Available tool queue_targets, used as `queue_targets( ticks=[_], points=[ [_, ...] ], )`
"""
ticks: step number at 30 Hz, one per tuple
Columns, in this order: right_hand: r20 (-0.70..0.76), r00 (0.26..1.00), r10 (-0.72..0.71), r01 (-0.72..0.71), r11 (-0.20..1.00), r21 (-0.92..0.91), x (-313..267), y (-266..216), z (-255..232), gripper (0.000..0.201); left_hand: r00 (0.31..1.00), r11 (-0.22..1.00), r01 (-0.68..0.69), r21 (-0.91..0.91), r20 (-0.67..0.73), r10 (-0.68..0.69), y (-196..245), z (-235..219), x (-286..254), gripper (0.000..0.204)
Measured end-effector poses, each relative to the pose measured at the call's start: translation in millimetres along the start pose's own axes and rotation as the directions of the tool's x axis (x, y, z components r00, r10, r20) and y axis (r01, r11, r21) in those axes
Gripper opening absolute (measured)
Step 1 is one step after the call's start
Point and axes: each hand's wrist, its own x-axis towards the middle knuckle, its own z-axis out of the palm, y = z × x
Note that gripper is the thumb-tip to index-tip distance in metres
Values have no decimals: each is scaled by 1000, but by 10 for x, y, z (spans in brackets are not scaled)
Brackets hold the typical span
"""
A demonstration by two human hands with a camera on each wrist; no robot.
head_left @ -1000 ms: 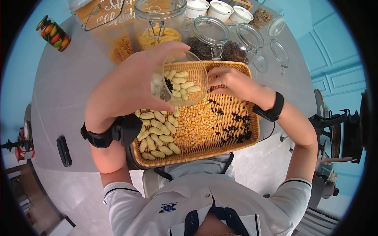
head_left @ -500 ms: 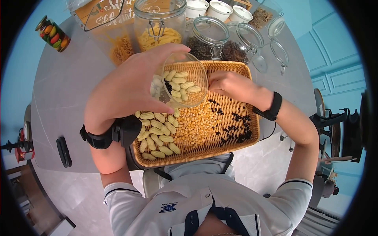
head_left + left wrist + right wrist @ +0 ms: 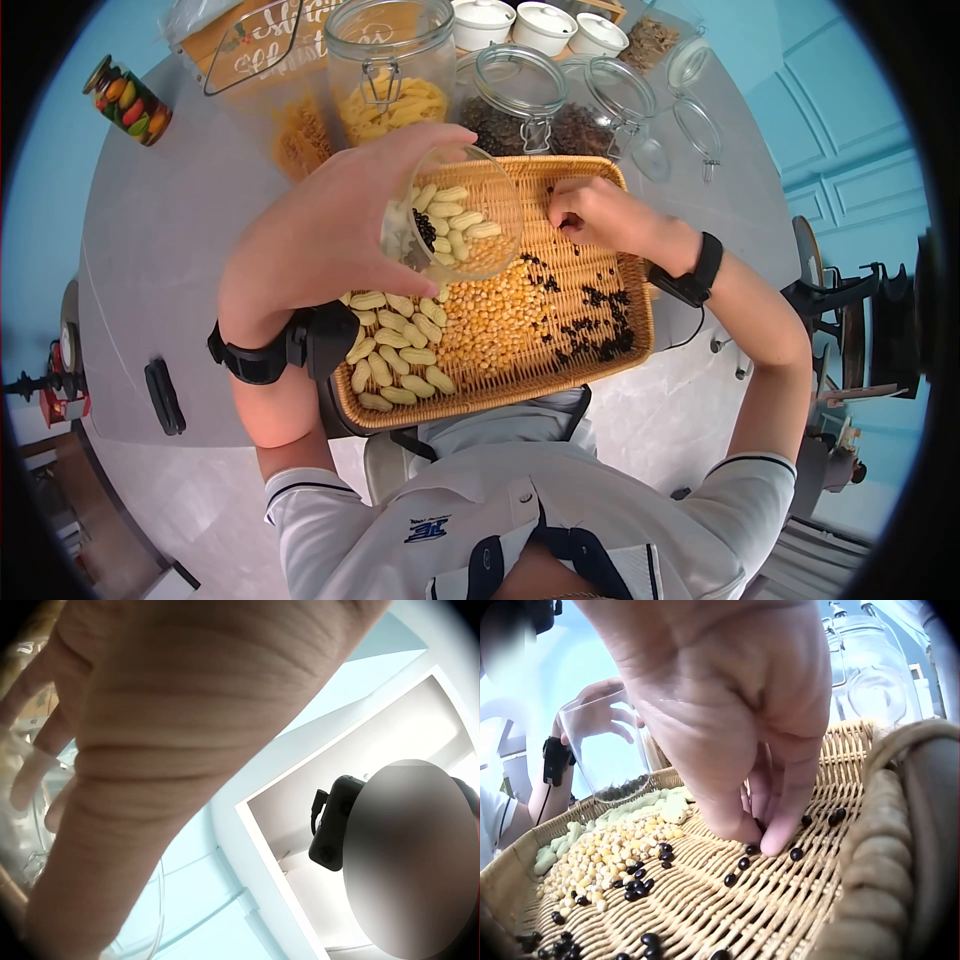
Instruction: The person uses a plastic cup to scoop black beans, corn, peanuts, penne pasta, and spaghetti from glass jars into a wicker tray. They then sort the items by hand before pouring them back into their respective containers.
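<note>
My left hand [image 3: 320, 230] holds a clear cup [image 3: 592, 746], thumb and fingers spread around its sides, over the left part of a wicker basket [image 3: 643, 310]. Several black beans [image 3: 622, 789] lie at the bottom of the cup. At the basket's far right, my right hand [image 3: 612, 218] has its fingers curled down to the weave. In the right wrist view its thumb and fingertips [image 3: 772, 841] pinch at a black bean [image 3: 751, 850], with loose beans around. Peanuts [image 3: 390, 350] fill the basket's left side, corn kernels [image 3: 485, 325] its middle, scattered black beans [image 3: 612, 347] its right.
Behind the basket stand a jar of pasta [image 3: 390, 100], open clip-top jars of dark contents [image 3: 500, 125] and white lidded pots [image 3: 543, 28]. A jar of colourful fruit or vegetables [image 3: 128, 105] is at the far left, a black case [image 3: 164, 396] near the table's left edge.
My right hand has moved right from beside the cup, its fingers curling in to a pinch. The left hand keeps its grip on the cup. The head view has shifted slightly.
</note>
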Motion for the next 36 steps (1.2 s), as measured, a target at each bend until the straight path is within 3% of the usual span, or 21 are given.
queue_targets(
  ticks=[6,9,12,15,18,22,26,29,30,33,34,36],
  points=[
    [-25,999,-38,37,999,-34,-15,61,-11,17,1000,1000,-16,8,-7,16,12,52,46,100],
    [-76,995,62,-55,994,91,-84,-84,-242,19,999,998,-53,20,-8,54,-40,138,75,99],
    [-169,968,185,-84,874,478,-196,-509,-630,19,998,998,-53,-19,42,53,4,153,105,99],
    [-284,958,-32,189,818,544,-216,-907,-787,18,996,996,-55,-71,68,60,14,195,134,99],
    [-239,956,-171,257,879,401,-120,-1120,-806,18,997,997,-58,-57,55,61,-11,238,144,98],
    [-270,899,-345,404,891,207,-61,-1057,-687,16,999,997,-45,-60,21,47,22,261,139,100],
    [-338,932,-133,250,909,332,-212,-859,-737,14,993,991,-111,-79,33,114,-53,280,154,99],
    [-254,959,130,-36,938,345,-251,-464,-558,16,992,991,-107,-75,59,111,-45,256,156,96],
    [-131,978,161,-119,953,278,-251,-345,-475,21,992,991,-113,-69,54,116,-43,255,158,96],
    [-165,986,-34,18,995,-100,-291,-107,-69,30,991,992,-117,-41,54,119,-28,252,159,96],
    [-108,994,32,-47,988,-147,-348,-150,-26,39,991,993,-116,-33,58,118,-23,258,158,96],
    [-157,987,-18,-24,965,-260,-432,-189,98,41,992,994,-108,-32,67,110,-17,262,154,95]
  ],
)
